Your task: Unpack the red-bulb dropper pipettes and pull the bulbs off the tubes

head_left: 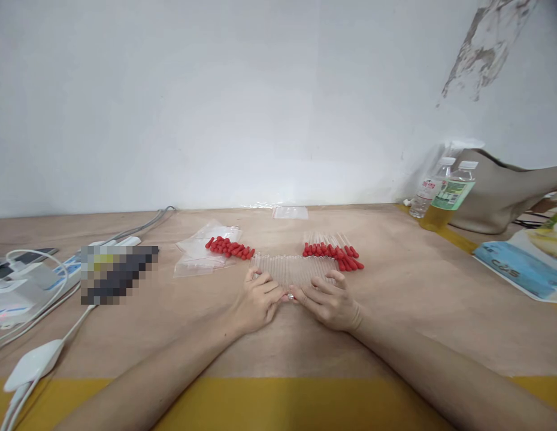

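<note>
Head view, centre of the frame: both hands rest on the tan wooden tabletop [417,287] at the near edge of a flat row of clear glass tubes [294,267]. The left hand [257,302] lies with fingers curled, fingertips touching the left part of the row. The right hand [329,301] lies with fingers bent, fingertips on the right part of the row. The two hands meet at the middle; whether either one pinches a tube cannot be told.

Just above and left of the row lies a loose pile of small red rubber caps [229,247] on a clear plastic bag [200,256]. Just above and right lies a bundle of clear tubes fitted with red caps [333,251]. At upper right stand two clear plastic bottles [442,193]. At left lie white cables [40,281].
</note>
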`<state>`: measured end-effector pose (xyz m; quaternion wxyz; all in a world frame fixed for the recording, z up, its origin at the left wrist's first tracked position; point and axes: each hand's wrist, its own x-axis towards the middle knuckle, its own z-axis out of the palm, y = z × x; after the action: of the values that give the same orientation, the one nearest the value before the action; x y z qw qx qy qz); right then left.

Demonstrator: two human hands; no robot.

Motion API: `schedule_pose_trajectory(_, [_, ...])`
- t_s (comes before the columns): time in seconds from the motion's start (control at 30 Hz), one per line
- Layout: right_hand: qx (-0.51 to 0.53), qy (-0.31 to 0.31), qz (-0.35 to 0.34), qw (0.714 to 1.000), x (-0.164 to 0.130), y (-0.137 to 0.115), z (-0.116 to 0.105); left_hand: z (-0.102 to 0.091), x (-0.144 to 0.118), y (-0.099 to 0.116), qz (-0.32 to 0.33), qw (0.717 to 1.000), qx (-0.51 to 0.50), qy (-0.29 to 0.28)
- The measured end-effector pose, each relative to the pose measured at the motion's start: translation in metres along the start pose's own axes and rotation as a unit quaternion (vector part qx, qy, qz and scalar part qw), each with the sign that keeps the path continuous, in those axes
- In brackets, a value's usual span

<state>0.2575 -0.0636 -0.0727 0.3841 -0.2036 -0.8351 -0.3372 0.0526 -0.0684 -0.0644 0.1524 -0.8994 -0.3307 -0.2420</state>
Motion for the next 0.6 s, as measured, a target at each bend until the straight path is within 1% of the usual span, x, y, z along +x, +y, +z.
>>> schedule_pose_trajectory(0.23, [0.006, -0.028, -0.018, 0.999, -0.002, 0.003, -0.006, -0.001, 0.001, 0.006, -0.024, 0.999, -0.045, -0.012])
schedule_pose_trajectory(0.3, [0.004, -0.033, -0.021, 0.999, -0.006, 0.007, -0.006, -0.003, -0.001, 0.002, -0.03, 0.998, -0.053, -0.017])
schedule_pose_trajectory(0.33, [0.006, -0.038, -0.01, 0.999, -0.008, 0.011, -0.007, -0.003, -0.002, -0.001, -0.04, 0.998, -0.053, -0.012])
schedule_pose_trajectory(0.37, [0.008, -0.045, 0.016, 0.999, -0.011, 0.016, -0.008, -0.005, -0.004, -0.007, -0.056, 0.997, -0.054, -0.001])
schedule_pose_trajectory(0.4, [0.013, -0.053, 0.056, 0.997, -0.013, 0.023, -0.009, -0.006, -0.005, -0.014, -0.081, 0.995, -0.056, 0.015])
schedule_pose_trajectory(0.47, [0.015, -0.054, 0.17, 0.984, -0.017, 0.04, -0.01, -0.009, -0.007, -0.029, -0.151, 0.985, -0.064, 0.046])
schedule_pose_trajectory(0.53, [0.043, -0.033, 0.284, 0.957, -0.019, 0.06, -0.01, -0.011, -0.007, -0.042, -0.205, 0.974, -0.072, 0.061])
schedule_pose_trajectory(0.57, [0.063, -0.019, 0.334, 0.94, -0.021, 0.07, -0.01, -0.01, -0.006, -0.046, -0.217, 0.971, -0.073, 0.064])
schedule_pose_trajectory(0.6, [0.08, -0.021, 0.372, 0.924, -0.023, 0.08, -0.009, -0.009, -0.005, -0.049, -0.217, 0.971, -0.07, 0.066])
